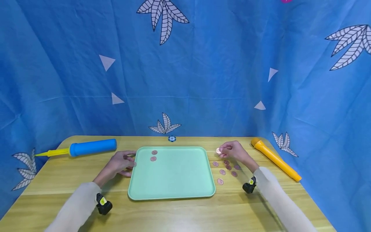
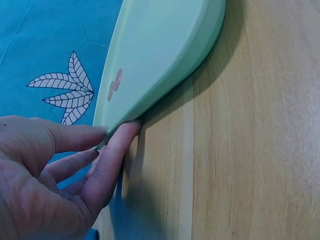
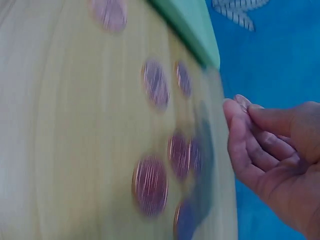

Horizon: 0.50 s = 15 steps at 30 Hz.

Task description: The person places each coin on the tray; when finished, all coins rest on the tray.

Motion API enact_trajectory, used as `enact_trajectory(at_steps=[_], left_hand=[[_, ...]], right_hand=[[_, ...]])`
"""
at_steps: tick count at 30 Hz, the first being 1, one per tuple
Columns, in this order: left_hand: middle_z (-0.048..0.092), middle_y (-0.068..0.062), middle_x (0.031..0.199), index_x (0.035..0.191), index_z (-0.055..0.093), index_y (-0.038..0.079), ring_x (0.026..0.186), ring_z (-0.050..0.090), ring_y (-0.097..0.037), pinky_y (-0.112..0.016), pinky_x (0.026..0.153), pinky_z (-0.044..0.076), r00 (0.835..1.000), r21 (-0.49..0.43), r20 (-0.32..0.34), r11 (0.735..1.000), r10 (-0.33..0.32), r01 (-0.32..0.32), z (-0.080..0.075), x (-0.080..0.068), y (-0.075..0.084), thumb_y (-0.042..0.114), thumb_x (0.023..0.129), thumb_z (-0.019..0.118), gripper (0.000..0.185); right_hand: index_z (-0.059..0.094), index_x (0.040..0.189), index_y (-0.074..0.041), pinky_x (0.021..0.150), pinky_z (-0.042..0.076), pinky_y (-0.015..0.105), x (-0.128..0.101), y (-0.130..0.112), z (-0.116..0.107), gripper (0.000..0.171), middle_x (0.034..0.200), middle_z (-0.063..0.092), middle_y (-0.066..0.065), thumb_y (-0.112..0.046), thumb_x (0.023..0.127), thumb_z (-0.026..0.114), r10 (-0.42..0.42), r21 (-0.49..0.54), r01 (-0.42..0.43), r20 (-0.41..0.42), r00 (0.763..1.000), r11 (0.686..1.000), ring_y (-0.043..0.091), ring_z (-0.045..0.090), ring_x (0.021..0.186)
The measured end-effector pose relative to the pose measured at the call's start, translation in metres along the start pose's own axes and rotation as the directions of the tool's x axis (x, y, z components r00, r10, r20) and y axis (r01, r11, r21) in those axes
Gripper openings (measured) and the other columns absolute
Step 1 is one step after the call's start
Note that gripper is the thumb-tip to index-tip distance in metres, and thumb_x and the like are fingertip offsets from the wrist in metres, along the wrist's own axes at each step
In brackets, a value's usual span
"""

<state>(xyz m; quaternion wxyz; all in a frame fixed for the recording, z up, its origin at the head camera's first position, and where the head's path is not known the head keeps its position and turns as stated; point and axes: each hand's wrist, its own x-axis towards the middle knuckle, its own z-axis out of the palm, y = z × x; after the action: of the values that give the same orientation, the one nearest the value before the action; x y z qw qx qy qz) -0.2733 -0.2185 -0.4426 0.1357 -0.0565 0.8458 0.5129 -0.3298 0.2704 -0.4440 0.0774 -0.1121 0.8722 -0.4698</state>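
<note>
My left hand (image 1: 120, 163) is at the left edge of a pale green rectangular tray (image 1: 179, 174). Its fingertips grip the rim, seen close in the left wrist view. Two copper-coloured coins (image 1: 153, 158) lie on the tray near its far left corner. Beyond the tray's right side, my right hand (image 1: 235, 150) pinches a shiny coin (image 1: 218, 150) between thumb and fingers, raised above the table in the right wrist view. Several more copper-coloured coins (image 1: 222, 172) lie scattered on the wood below that hand, some of them overlapping.
On the wooden table (image 1: 174, 216), a blue hand pump (image 1: 94, 147) with a yellow nozzle lies at the far left. An orange microphone-shaped stick (image 1: 276, 159) lies along the right edge. A small blue-and-white chip (image 1: 172, 138) sits at the back edge, before a blue curtain (image 1: 185, 71).
</note>
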Motion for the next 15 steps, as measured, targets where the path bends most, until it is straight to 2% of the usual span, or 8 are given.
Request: enact_trajectory(at_steps=[5,10,15], left_hand=[[0.059,-0.029,0.127,0.155,0.043,-0.006,0.092,0.071,-0.028,-0.037,0.062,0.067,1.0,0.012,0.01,1.0,-0.003,0.003,-0.002,-0.001,0.001,-0.002,0.097,0.066,0.063],[0.052,-0.033,0.145,0.155,0.041,-0.008,0.096,0.073,-0.033,-0.039,0.063,0.067,1.0,0.0,0.021,1.0,0.003,-0.003,0.001,-0.003,0.003,-0.003,0.096,0.065,0.064],[0.05,-0.034,0.146,0.155,0.042,-0.007,0.098,0.072,-0.035,-0.039,0.063,0.067,1.0,-0.013,0.012,1.0,0.001,-0.001,0.002,-0.005,0.003,-0.003,0.096,0.065,0.063]], right_hand=[[0.07,0.115,0.014,0.081,0.067,0.038,0.007,-0.017,0.02,0.021,0.1,0.077,0.024,-0.001,0.103,0.062,-0.01,0.047,0.004,0.123,0.992,0.999,0.028,0.077,0.085],[0.069,0.118,0.014,0.086,0.066,0.043,0.013,-0.039,0.039,0.023,0.105,0.076,0.026,-0.002,0.103,0.062,-0.029,0.125,0.008,0.167,0.985,0.992,0.034,0.077,0.091],[0.069,0.117,0.014,0.089,0.065,0.05,0.014,-0.064,0.067,0.023,0.106,0.076,0.028,-0.003,0.104,0.061,-0.043,0.183,0.007,0.193,0.98,0.983,0.037,0.077,0.094]])
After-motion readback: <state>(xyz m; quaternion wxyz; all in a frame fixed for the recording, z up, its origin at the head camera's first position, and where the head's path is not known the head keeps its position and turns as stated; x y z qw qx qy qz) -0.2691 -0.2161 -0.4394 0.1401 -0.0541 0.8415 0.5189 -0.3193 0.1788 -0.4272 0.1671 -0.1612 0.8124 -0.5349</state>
